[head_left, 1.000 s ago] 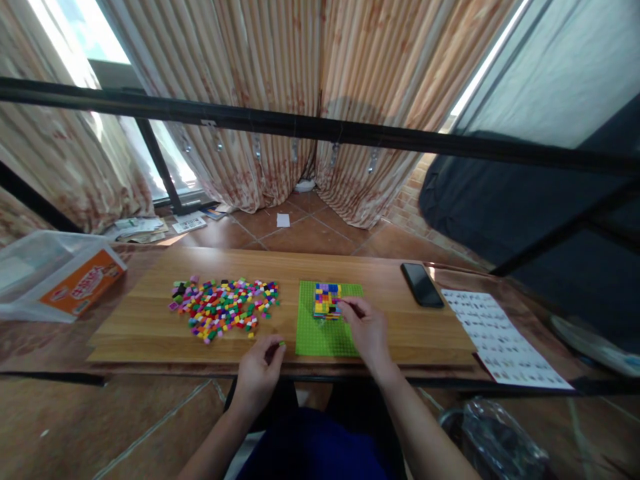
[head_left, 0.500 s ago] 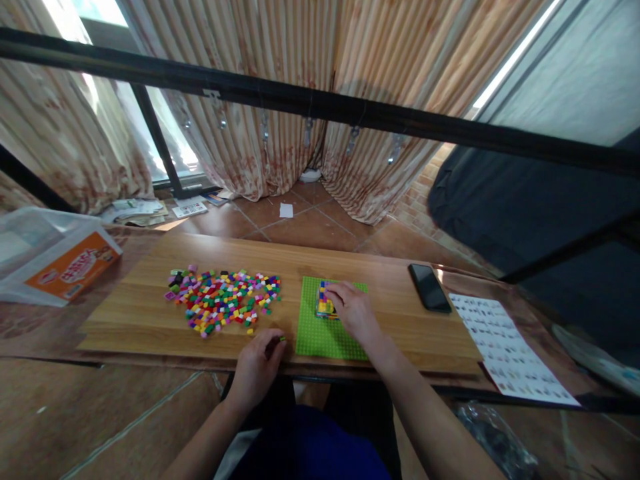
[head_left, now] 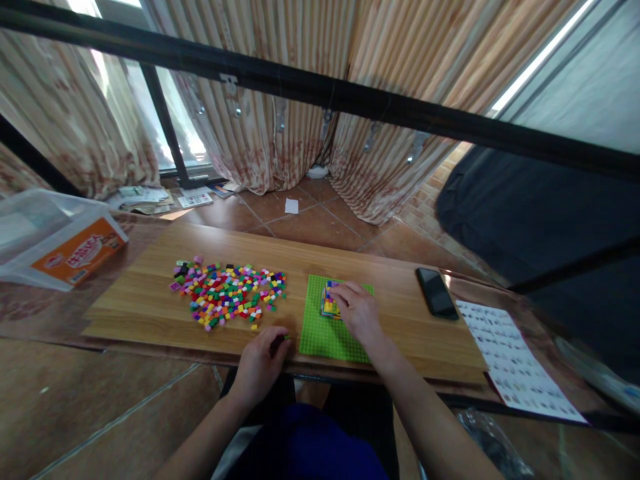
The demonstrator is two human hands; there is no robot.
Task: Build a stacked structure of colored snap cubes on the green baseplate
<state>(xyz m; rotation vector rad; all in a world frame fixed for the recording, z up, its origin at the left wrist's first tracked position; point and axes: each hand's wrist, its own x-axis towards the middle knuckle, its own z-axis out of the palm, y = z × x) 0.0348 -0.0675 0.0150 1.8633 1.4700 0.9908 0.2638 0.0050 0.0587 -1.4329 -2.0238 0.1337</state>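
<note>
On the green studded baseplate stands a small, low build of coloured toy bricks, with yellow, blue and purple showing. My right hand reaches over it from the right, fingers closed together at its top. Whatever those fingertips may hold is hidden. Left of the baseplate, near the table's front edge, my left hand is curled in a pinch. A tiny green toy brick shows at its fingertips. A wide pile of loose toy bricks in many colours lies on the board beyond my left hand.
A black phone and a printed sheet lie to the right. At the far left stands a clear plastic bin with an orange label. The wooden board rests on the table, and a dark metal bar crosses above.
The whole view has shifted slightly. Against the baseplate, my right hand stays at the build and my left hand keeps its pinch, with less of the green brick showing.
</note>
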